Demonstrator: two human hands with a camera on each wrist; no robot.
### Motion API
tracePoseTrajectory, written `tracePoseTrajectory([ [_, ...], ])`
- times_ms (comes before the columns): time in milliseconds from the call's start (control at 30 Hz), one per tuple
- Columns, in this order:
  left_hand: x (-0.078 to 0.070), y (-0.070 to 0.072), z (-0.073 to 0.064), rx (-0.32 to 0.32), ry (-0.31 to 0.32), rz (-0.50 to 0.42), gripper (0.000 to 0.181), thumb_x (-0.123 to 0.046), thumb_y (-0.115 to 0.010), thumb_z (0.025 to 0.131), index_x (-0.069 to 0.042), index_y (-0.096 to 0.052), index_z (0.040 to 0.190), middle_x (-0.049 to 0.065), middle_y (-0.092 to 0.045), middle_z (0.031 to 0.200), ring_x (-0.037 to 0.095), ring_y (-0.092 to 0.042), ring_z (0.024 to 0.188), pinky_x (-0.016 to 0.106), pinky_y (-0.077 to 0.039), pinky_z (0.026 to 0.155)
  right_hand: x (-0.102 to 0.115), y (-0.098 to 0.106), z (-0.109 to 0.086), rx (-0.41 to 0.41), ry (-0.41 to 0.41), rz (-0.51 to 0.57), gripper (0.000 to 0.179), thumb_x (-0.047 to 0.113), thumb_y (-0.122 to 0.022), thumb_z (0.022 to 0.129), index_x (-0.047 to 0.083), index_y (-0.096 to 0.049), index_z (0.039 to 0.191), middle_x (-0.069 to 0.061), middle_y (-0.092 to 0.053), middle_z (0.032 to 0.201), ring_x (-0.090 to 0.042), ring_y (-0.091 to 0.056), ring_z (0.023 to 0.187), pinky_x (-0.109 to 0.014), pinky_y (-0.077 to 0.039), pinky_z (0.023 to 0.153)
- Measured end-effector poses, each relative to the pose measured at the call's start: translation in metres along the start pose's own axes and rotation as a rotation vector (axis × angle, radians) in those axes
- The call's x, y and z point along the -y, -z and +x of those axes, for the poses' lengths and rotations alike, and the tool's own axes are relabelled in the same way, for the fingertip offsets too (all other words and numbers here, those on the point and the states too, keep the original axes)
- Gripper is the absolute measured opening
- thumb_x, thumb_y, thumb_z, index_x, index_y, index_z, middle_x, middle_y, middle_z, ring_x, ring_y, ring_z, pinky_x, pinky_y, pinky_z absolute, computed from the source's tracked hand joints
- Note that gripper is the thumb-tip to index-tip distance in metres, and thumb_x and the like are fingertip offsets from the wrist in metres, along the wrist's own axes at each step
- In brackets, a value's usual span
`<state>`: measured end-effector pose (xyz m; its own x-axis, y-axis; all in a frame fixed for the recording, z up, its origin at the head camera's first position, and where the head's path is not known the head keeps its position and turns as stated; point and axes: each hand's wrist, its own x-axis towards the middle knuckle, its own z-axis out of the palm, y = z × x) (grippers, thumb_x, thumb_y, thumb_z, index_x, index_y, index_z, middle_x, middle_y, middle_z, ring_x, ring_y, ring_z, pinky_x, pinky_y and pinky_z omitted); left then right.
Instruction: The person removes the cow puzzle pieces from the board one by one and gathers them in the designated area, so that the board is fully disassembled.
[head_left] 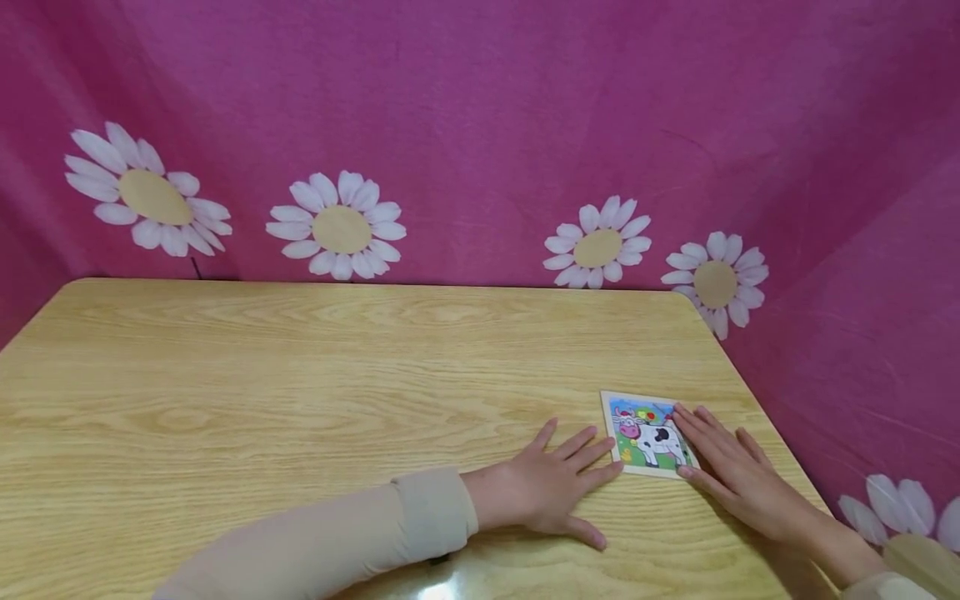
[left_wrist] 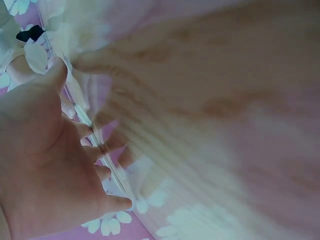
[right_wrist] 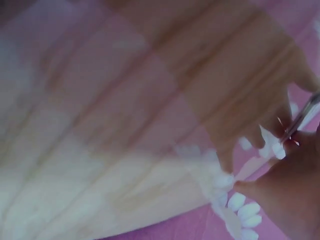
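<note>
A small square cow picture board (head_left: 648, 437), which looks like a wooden puzzle with a pale frame, lies flat near the table's right side. My left hand (head_left: 543, 487) lies palm down with its fingers spread, the fingertips touching the board's left edge. Across the right part of the board rests my right hand (head_left: 738, 479), fingers straight over the upper right side and thumb at the lower right corner. Those fingers hide part of the picture. Both the left hand (left_wrist: 50, 150) and the right hand (right_wrist: 287, 182) also show in their wrist views, with much blurred glare.
The wood-grain table (head_left: 300, 383) stretches far to the left and back. A pink cloth (head_left: 465, 125) with large white daisies hangs behind it and along the right. The board sits close to the table's right edge.
</note>
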<state>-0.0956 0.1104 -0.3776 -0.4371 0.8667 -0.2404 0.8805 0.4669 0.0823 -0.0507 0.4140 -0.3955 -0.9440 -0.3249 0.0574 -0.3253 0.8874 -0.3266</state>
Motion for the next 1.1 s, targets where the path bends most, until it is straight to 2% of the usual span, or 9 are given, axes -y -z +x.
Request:
tracePoseTrajectory([
  [233,0.012,-0.006,-0.019,-0.019,-0.011,-0.029,0.088,-0.077,-0.034,0.089,-0.031,-0.007,0.159,-0.006,0.002,0.164,0.017,0.007,0.149,0.053,-0.005,0.117,0.019,-0.006,0.009,-0.004,0.025,-0.021,0.066,0.029,-0.055,0.101,0.017,-0.022,0.158,-0.004,-0.02,0.162,-0.025,-0.007,0.149,-0.061,0.001,0.112],
  [433,0.024,-0.013,-0.045,-0.056,-0.034,-0.066,0.086,-0.074,-0.035,0.091,-0.028,-0.01,0.159,-0.003,-0.001,0.165,0.019,0.004,0.15,0.055,-0.008,0.116,0.041,-0.014,0.02,0.011,0.033,-0.064,0.066,0.035,-0.052,0.102,0.016,-0.022,0.158,-0.004,-0.021,0.162,-0.027,-0.01,0.149,-0.06,-0.001,0.113],
  [633,0.032,-0.019,-0.07,-0.092,-0.048,-0.093,0.085,-0.071,-0.037,0.093,-0.025,-0.012,0.159,-0.001,-0.002,0.165,0.022,0.002,0.15,0.057,-0.009,0.115,0.061,-0.02,0.029,0.039,0.031,-0.059,0.067,0.04,-0.051,0.102,0.017,-0.022,0.158,-0.003,-0.021,0.162,-0.029,-0.01,0.149,-0.061,-0.002,0.112],
  [900,0.042,-0.027,-0.105,-0.113,-0.038,-0.135,0.082,-0.068,-0.037,0.094,-0.024,-0.014,0.159,-0.001,-0.002,0.165,0.024,0.002,0.15,0.059,-0.011,0.114,0.089,-0.029,0.043,0.08,0.034,-0.057,0.07,0.049,-0.048,0.1,0.018,-0.023,0.157,0.001,-0.02,0.162,-0.028,-0.01,0.149,-0.063,-0.004,0.112],
  [1100,0.05,-0.038,-0.129,-0.175,-0.039,-0.134,0.081,-0.069,-0.036,0.094,-0.023,-0.018,0.159,0.0,-0.007,0.165,0.026,-0.003,0.15,0.061,-0.014,0.113,0.107,-0.033,0.051,0.106,0.058,-0.064,0.072,0.052,-0.049,0.099,0.018,-0.024,0.157,0.004,-0.019,0.162,-0.026,-0.011,0.149,-0.064,-0.004,0.111],
])
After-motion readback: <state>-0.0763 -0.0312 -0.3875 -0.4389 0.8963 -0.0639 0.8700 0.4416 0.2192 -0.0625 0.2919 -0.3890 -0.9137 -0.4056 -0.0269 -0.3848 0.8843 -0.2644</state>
